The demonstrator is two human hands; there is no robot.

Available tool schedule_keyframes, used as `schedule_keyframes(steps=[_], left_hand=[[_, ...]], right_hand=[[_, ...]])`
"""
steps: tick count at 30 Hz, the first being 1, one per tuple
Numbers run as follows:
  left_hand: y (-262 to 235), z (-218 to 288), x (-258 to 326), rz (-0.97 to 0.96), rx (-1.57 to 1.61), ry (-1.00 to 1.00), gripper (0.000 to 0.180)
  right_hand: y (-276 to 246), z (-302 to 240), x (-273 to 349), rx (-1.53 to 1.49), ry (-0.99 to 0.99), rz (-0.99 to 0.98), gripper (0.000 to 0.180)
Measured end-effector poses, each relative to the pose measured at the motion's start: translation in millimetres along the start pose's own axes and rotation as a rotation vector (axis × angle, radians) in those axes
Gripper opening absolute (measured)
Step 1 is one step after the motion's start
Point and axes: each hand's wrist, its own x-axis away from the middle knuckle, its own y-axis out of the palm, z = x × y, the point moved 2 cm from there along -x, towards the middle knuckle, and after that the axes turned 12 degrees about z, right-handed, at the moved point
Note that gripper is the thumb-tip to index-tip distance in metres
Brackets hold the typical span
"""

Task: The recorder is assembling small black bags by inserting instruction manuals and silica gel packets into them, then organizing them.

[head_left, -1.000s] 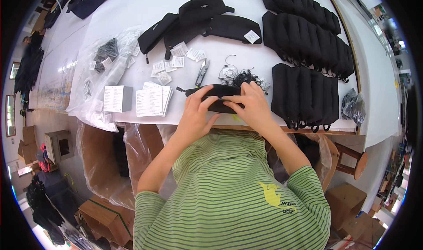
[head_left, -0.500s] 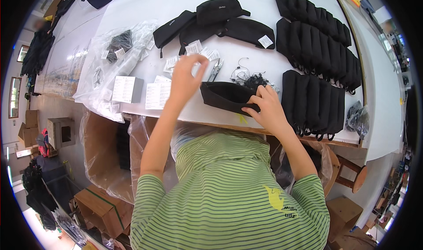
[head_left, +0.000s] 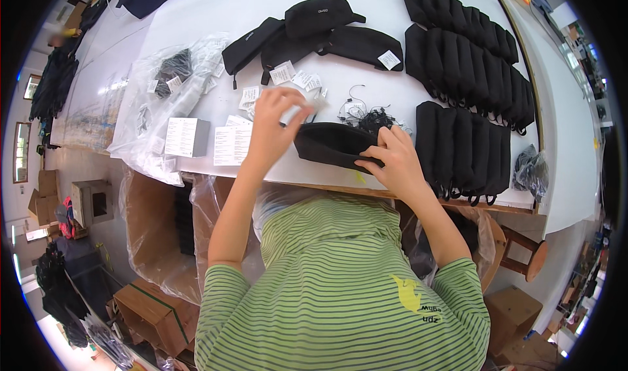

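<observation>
The pouch (head_left: pixel 332 145) lies at the table's (head_left: pixel 255 4) near edge, its mouth agape, its long axis running left to right and dipping slightly rightward. The right hand (head_left: pixel 394 156) is nearer: it pinches the rim at the right end between thumb and fingers. The left hand (head_left: pixel 278 119) hangs just beside the left end, fingers curled; whether it holds anything, I cannot tell.
</observation>
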Motion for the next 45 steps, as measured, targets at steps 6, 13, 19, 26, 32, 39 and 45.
schedule_keyframes(steps=[6,13,19,26,32,39,45], left_hand=[[-10.1,42.6,17.4,-0.238,-0.17,0.23,0.031],[18.2,8.4,78.6,0.333,0.875,-0.844,0.062],[42.7,47.5,77.2,0.142,1.43,-1.296,0.053],[37.5,42.0,66.8,0.242,1.359,-1.18,0.053],[34.0,49.4,72.1,-0.02,1.312,-1.234,0.05],[31.8,68.7,74.4,-0.309,1.232,-1.251,0.049],[32.2,70.1,73.9,-0.288,1.155,-1.246,0.045]], right_hand=[[-3.8,-11.9,-13.2,0.067,-0.049,0.07,0.019],[-15.0,-31.9,-22.2,-0.026,0.081,0.239,0.019],[-5.9,-51.0,-20.5,-0.267,0.359,0.347,0.023],[6.1,-28.0,7.8,-0.895,0.712,0.491,0.021],[-12.4,-3.8,-5.2,-0.835,0.643,0.138,0.029],[-24.7,-2.7,-46.7,-0.659,0.458,0.298,0.031],[-25.6,2.2,-44.7,-0.479,0.294,0.482,0.014]])
